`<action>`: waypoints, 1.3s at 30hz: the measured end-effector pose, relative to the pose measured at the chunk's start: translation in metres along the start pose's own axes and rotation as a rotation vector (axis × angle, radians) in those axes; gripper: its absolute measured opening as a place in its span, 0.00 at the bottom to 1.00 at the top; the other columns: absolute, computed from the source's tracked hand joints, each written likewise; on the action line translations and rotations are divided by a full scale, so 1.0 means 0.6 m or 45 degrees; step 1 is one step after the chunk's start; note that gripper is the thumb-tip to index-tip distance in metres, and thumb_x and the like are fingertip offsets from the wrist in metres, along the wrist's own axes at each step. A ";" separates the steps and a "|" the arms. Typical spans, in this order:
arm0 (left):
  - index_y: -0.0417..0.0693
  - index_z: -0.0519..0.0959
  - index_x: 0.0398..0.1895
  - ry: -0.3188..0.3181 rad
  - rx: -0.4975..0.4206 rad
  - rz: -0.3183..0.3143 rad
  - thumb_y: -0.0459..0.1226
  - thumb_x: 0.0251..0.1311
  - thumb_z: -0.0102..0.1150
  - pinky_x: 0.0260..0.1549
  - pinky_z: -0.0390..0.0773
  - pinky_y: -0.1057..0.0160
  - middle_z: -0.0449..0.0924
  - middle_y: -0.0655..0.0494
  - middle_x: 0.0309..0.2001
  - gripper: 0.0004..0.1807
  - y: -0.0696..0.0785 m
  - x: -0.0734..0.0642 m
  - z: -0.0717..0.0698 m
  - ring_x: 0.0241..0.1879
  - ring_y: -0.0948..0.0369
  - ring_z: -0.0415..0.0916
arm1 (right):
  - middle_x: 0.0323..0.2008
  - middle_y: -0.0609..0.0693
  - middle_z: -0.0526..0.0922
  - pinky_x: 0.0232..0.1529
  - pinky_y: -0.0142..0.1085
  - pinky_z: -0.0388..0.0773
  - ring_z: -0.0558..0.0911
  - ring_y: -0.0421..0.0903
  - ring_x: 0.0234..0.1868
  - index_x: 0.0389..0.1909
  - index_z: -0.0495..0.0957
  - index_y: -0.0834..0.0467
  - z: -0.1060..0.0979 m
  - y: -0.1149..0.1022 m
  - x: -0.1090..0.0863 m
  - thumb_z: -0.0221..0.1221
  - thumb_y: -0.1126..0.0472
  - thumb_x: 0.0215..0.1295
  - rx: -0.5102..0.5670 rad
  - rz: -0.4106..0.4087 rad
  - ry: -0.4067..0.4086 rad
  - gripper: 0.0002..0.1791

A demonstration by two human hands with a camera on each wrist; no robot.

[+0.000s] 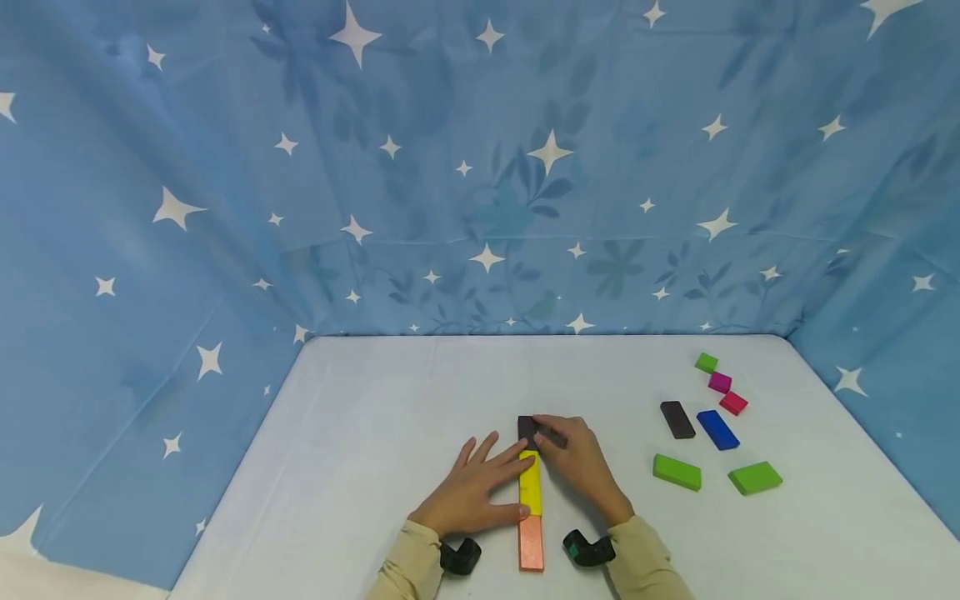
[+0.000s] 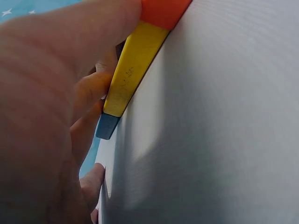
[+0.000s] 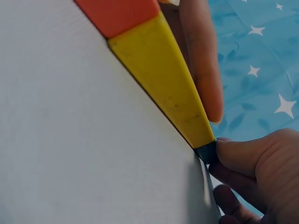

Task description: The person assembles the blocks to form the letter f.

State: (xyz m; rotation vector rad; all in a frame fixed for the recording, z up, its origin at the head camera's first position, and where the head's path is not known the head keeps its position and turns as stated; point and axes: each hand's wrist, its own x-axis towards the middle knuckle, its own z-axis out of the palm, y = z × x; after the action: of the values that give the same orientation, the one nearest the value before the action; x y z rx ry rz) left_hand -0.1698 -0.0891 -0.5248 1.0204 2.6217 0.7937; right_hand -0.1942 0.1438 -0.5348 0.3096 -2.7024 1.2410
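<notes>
Three blocks lie end to end in a line on the white table: an orange block (image 1: 531,546) nearest, a yellow block (image 1: 530,492) in the middle, a black block (image 1: 527,429) at the far end. My left hand (image 1: 472,492) has its fingers spread along the left side. Its thumb rests where orange meets yellow, and two fingertips reach the yellow block's far end. From the right, my right hand (image 1: 581,458) pinches the black block between thumb and index finger. The right wrist view shows that thumb (image 3: 238,151) against the dark end piece.
To the right lie another black block (image 1: 678,419), a blue block (image 1: 717,430) and two green blocks (image 1: 677,472). Farther back are small green (image 1: 707,362), magenta (image 1: 720,382) and red (image 1: 733,403) pieces. A blue star-patterned curtain (image 1: 420,192) surrounds the table (image 1: 360,400).
</notes>
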 end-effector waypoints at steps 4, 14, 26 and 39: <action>0.65 0.66 0.84 0.007 0.002 0.010 0.63 0.72 0.59 0.81 0.36 0.37 0.51 0.71 0.85 0.40 -0.002 0.000 0.001 0.85 0.47 0.40 | 0.55 0.59 0.88 0.59 0.59 0.79 0.80 0.58 0.54 0.62 0.86 0.62 0.004 -0.002 0.000 0.70 0.66 0.71 -0.016 -0.007 0.028 0.20; 0.64 0.65 0.84 0.000 -0.025 -0.004 0.63 0.72 0.59 0.80 0.35 0.36 0.53 0.71 0.84 0.41 0.000 0.001 0.003 0.85 0.47 0.41 | 0.51 0.60 0.87 0.59 0.58 0.79 0.79 0.57 0.53 0.64 0.85 0.61 0.002 -0.002 -0.003 0.67 0.66 0.74 -0.044 -0.005 0.015 0.19; 0.65 0.65 0.84 -0.005 0.010 -0.026 0.64 0.73 0.58 0.80 0.37 0.35 0.54 0.70 0.84 0.41 0.008 0.000 0.000 0.85 0.47 0.44 | 0.56 0.56 0.87 0.56 0.53 0.84 0.83 0.51 0.48 0.71 0.79 0.62 -0.049 -0.026 -0.006 0.59 0.69 0.78 -0.015 0.022 -0.078 0.23; 0.63 0.65 0.85 0.000 0.011 -0.009 0.64 0.74 0.57 0.80 0.38 0.35 0.54 0.70 0.84 0.40 0.009 -0.004 0.001 0.85 0.47 0.44 | 0.67 0.64 0.81 0.59 0.62 0.82 0.83 0.63 0.61 0.71 0.77 0.66 -0.158 -0.032 -0.021 0.59 0.68 0.80 -0.065 -0.030 0.106 0.22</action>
State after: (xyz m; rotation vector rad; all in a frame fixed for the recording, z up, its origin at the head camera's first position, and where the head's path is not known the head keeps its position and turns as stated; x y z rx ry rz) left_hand -0.1650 -0.0872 -0.5223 1.0124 2.6299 0.7816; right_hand -0.1721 0.2052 -0.4625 0.2768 -2.6469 1.1504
